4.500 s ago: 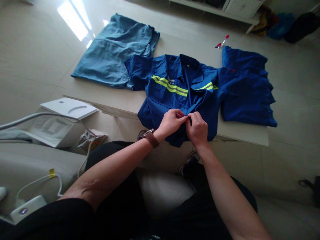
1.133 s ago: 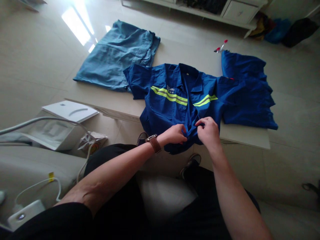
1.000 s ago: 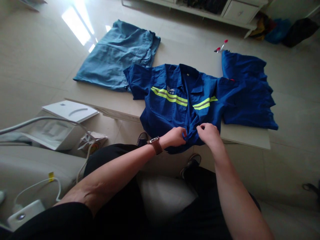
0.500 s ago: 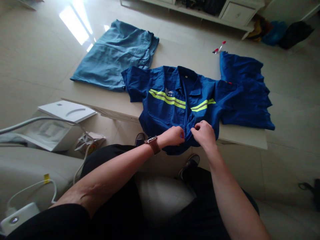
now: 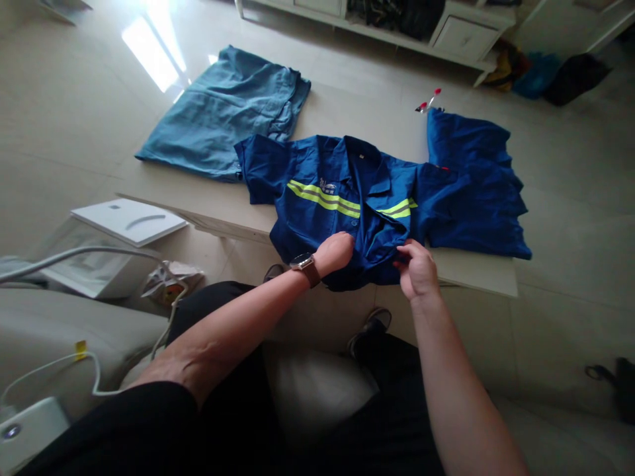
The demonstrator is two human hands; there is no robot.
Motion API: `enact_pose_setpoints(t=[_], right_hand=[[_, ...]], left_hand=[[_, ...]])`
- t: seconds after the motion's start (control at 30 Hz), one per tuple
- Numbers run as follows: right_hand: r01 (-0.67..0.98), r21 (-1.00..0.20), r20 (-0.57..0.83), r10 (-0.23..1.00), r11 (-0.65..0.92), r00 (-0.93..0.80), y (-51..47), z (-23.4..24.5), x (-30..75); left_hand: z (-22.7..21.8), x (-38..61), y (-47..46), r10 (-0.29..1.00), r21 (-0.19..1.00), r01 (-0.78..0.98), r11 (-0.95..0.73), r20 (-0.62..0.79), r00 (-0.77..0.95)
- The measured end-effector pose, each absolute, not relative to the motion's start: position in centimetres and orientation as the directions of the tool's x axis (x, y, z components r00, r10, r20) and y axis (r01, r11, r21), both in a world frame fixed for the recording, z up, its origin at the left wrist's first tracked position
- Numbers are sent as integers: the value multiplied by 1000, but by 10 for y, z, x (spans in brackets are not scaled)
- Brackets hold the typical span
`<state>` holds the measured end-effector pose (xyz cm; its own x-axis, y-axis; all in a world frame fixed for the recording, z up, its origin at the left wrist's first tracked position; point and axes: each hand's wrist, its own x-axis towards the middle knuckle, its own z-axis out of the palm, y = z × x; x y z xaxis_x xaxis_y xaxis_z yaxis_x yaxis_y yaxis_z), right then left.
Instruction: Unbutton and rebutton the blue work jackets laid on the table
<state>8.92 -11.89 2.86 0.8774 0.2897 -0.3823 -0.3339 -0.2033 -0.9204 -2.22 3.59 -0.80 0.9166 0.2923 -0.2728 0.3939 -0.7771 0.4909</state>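
A dark blue work shirt (image 5: pixel 342 198) with yellow reflective stripes lies front up on a low pale table (image 5: pixel 476 274), its hem hanging over the near edge. My left hand (image 5: pixel 335 252), a brown watch at its wrist, is closed on the shirt's left front panel near the hem. My right hand (image 5: pixel 417 268) pinches the right front panel just beside it. The two hands are a little apart, holding the lower placket open.
A lighter blue garment (image 5: pixel 228 112) lies folded at the table's far left. Another dark blue garment (image 5: pixel 471 182) lies on the right. A red-tipped clip (image 5: pixel 425 104) sits behind it. A white box (image 5: pixel 126 221) and cables (image 5: pixel 74 357) are at my left; a white cabinet (image 5: pixel 446 30) stands beyond.
My hands have slid down the shirt front towards the hem and moved apart, spreading the lower front panels. The view has shifted slightly.
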Motion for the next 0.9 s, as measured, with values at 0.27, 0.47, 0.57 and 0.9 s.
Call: enact_pose_setpoints(t=[0.27, 0.47, 0.57, 0.9], right_hand=[[-193, -937, -289, 335, -292, 897, -118, 23, 87], [229, -824, -29, 442, -518, 897, -118, 22, 90], [373, -731, 108, 443, -571, 890, -115, 27, 88], [376, -745, 94, 471, -551, 877, -117, 27, 89]], left_hand=[[-8, -26, 51, 257, 596, 435, -675, -362, 896], [-15, -30, 48, 239, 586, 402, -703, -338, 910], [-15, -34, 41, 249, 528, 383, -758, -309, 918], [-5, -37, 39, 257, 481, 361, -799, -268, 928]])
